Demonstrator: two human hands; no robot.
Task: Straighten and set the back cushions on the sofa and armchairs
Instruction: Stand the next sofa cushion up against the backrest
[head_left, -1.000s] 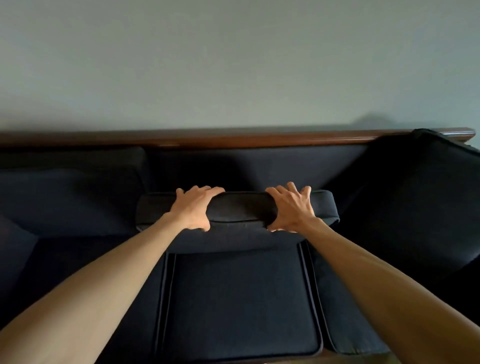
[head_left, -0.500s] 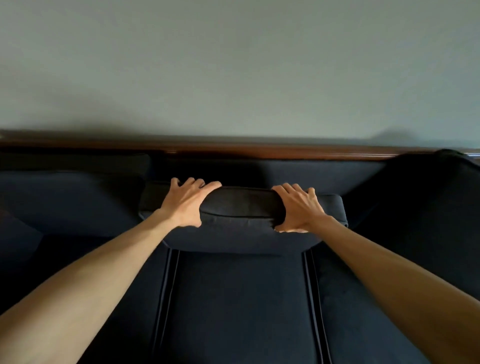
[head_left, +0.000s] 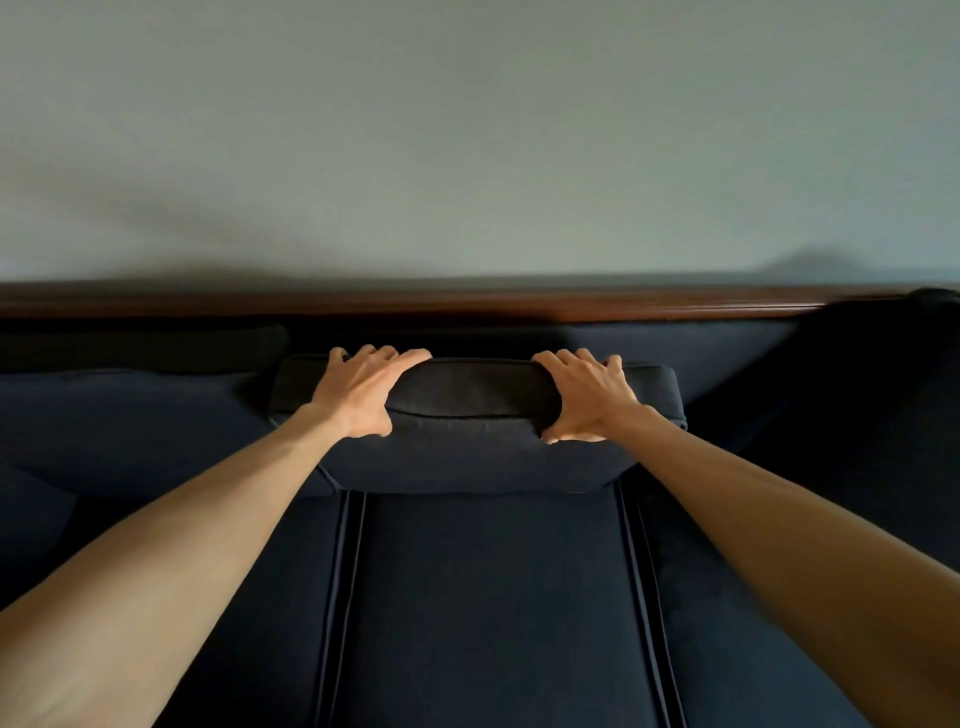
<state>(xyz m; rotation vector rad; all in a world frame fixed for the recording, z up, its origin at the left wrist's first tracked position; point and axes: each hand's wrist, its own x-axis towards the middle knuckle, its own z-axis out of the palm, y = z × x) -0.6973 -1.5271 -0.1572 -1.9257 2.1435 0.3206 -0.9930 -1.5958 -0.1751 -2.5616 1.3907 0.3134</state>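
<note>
i have both hands clamped over the top edge of the middle back cushion (head_left: 470, 415), left hand (head_left: 361, 392) and right hand (head_left: 584, 397) each with fingers curled over the far side and thumb pressing the front face, so the dark navy cushion stands between them, its base on the seat cushion (head_left: 488, 597) below my wrists and its top just short of the wooden back rail (head_left: 467, 304) beyond my fingertips. i judge this is the seating step for this one cushion, and the next move calls for an even push away from me until it lies flat against the sofa back, level with the back cushion (head_left: 130, 410) out past my left hand; the one beyond my right hand looks tipped and probably comes after.
</note>
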